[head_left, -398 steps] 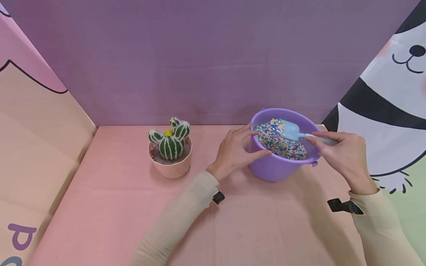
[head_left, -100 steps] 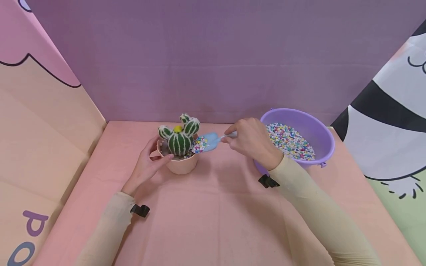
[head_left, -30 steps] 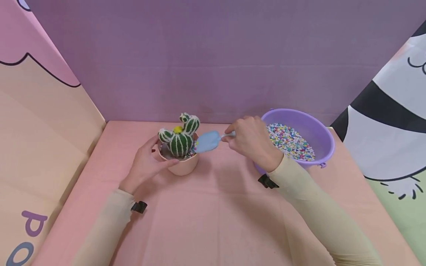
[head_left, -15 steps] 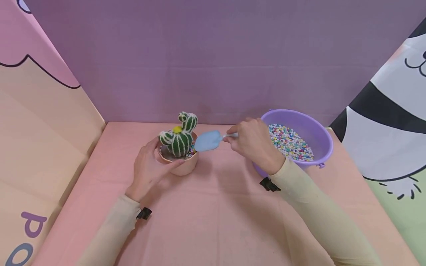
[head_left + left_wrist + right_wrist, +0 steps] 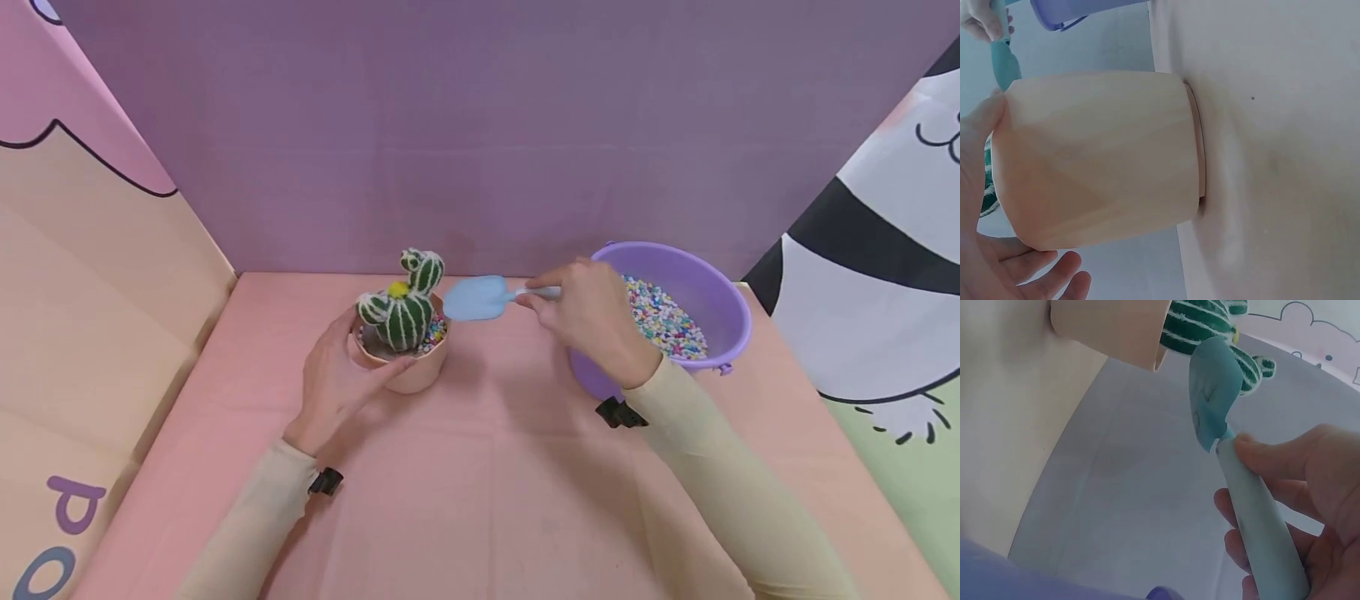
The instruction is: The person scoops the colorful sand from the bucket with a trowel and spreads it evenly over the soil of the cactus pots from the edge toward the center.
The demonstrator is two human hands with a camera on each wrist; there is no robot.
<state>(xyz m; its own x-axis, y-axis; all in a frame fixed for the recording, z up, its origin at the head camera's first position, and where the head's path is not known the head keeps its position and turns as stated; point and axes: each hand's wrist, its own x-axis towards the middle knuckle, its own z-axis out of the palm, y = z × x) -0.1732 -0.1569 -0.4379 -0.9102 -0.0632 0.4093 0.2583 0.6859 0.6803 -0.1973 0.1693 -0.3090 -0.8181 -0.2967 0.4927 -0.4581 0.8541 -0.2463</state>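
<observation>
A green cactus (image 5: 405,319) with white stripes and a yellow flower stands in a peach flowerpot (image 5: 414,377). Colored pebbles (image 5: 436,331) lie in the pot on the cactus's right side; grey soil shows on the left. My left hand (image 5: 332,382) grips the pot at its rim, thumb in front and fingers round the far left side. In my right hand (image 5: 588,312), thumb and fingers hold a light blue hand trowel (image 5: 477,298) by its handle. No pebbles show on its blade, which is raised right of the pot. In the right wrist view the trowel (image 5: 1213,394) overlaps the cactus.
A purple bucket (image 5: 716,304) partly filled with colored pebbles stands at the right, partly behind my right hand. A purple wall (image 5: 480,142) closes off the back of the pink table (image 5: 480,500). Printed panels flank both sides.
The trowel first scooped pebbles from the bucket, then tipped them into the pot's right side. Its blade has since emptied and lifted slightly up and away. My left hand moved from bucket to pot.
</observation>
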